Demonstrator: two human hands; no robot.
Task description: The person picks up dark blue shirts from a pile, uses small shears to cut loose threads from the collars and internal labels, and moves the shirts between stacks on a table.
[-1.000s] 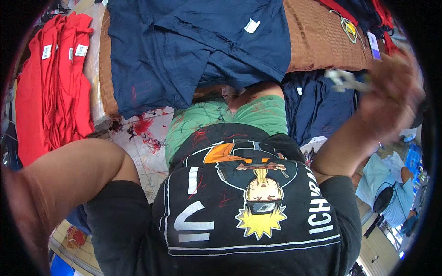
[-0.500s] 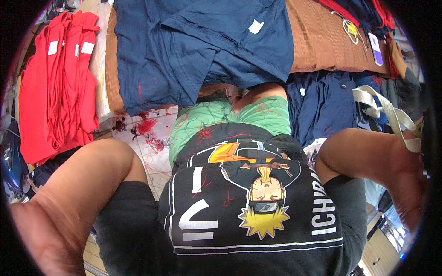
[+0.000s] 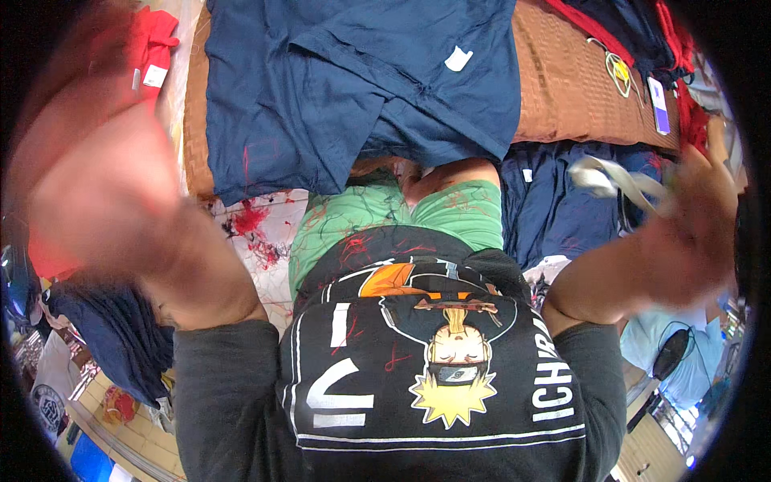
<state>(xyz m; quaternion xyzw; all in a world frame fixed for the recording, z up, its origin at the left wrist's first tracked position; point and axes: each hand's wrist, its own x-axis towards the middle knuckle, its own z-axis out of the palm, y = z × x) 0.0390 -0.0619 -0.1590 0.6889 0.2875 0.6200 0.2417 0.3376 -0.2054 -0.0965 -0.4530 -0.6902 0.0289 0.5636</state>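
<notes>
My left hand (image 3: 104, 153) is raised at the left, smeared by motion, in front of a stack of red garments (image 3: 152, 48). Its fingers cannot be made out. At the right edge my right hand (image 3: 699, 221) is raised too, partly blurred, and closed on a cream fabric strap (image 3: 614, 177). The strap's looped end hangs out toward the middle, above a navy garment (image 3: 554, 209). Ahead of me a navy shirt (image 3: 385, 88) with a white label lies spread on a brown cushion (image 3: 554, 88); neither hand touches it.
A phone-like white and purple object (image 3: 658, 104) and a yellow-white cord (image 3: 618, 72) lie on the cushion. Dark cloth (image 3: 120, 337) sits low at the left. Red threads (image 3: 249, 221) litter the floor and my green shorts (image 3: 458, 201). A light-blue bag (image 3: 691, 361) is at the right.
My left hand has swung up from the lower left, now covering much of the red stack. My right hand has risen, and the cream strap has moved leftward with it.
</notes>
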